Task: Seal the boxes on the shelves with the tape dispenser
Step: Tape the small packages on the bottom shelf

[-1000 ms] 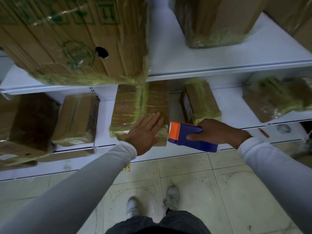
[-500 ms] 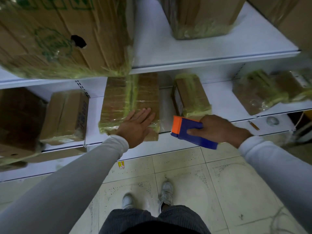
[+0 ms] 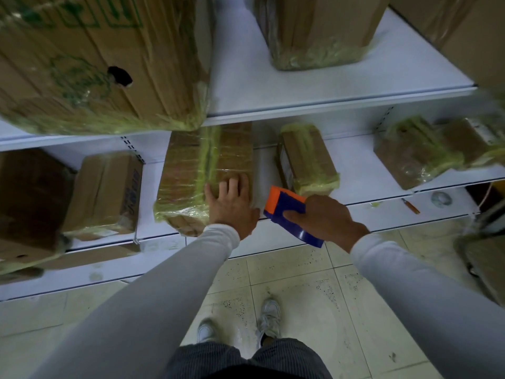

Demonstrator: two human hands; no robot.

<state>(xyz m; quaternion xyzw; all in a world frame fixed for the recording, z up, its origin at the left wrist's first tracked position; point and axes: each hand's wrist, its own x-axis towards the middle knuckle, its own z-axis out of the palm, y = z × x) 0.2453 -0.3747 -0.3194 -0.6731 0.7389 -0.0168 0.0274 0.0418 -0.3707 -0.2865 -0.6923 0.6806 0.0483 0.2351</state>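
A long brown box wrapped in yellowish tape lies on the lower white shelf, its near end over the shelf edge. My left hand rests flat on the box's near right corner, fingers straight. Just to its right, my right hand grips a blue tape dispenser with an orange front end, held in the air in front of the shelf edge. The dispenser's orange end points up and left, a short gap from the box. A smaller taped box sits behind the dispenser.
Taped boxes fill the lower shelf: two at the left, two at the right. A large carton with a hole and another box stand on the upper shelf. A small knife lies on the bottom ledge. Tiled floor below.
My left hand slid a little further up onto the box's right corner. The dispenser tilted so its orange end points more upward. The view shifted slightly.
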